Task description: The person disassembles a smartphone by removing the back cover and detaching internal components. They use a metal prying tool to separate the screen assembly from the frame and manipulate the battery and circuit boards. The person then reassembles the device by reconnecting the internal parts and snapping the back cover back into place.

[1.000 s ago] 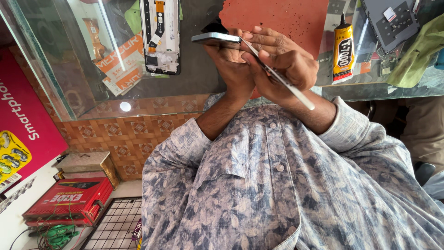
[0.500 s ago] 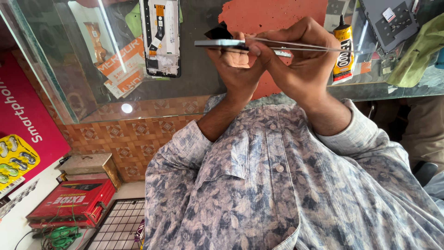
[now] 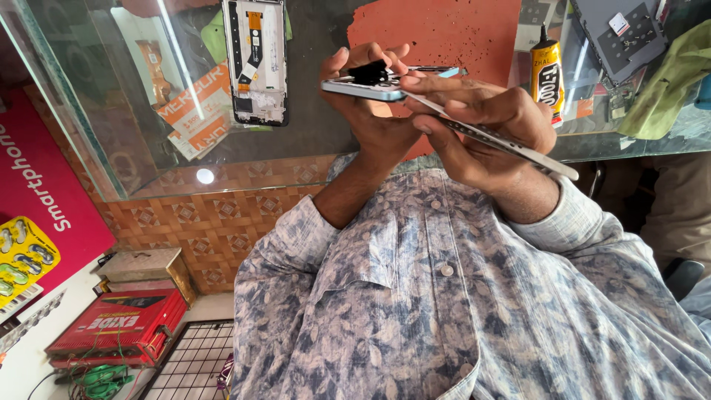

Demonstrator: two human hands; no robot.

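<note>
My left hand (image 3: 368,122) grips a slim light-blue smartphone (image 3: 363,88), held flat and edge-on above the glass counter, with a black part on its top face. My right hand (image 3: 485,122) holds long silver tweezers (image 3: 518,145). The tweezers' tip lies at the phone's edge by the black part, and their far end slants down to the right past my wrist. The two hands touch around the phone. My patterned blue-grey shirt (image 3: 444,311) fills the lower part of the view.
On the glass counter (image 3: 111,111) lie a stripped phone frame (image 3: 255,59), an orange mat (image 3: 444,30), a yellow glue tube (image 3: 546,70), a dark phone back cover (image 3: 615,37) and a green cloth (image 3: 666,81). A red box (image 3: 118,326) and a wire grid (image 3: 192,359) sit on the floor.
My right hand swung the tweezers from slanting down-right to level across the phone, and now they slant down-right again. My left hand kept holding the phone.
</note>
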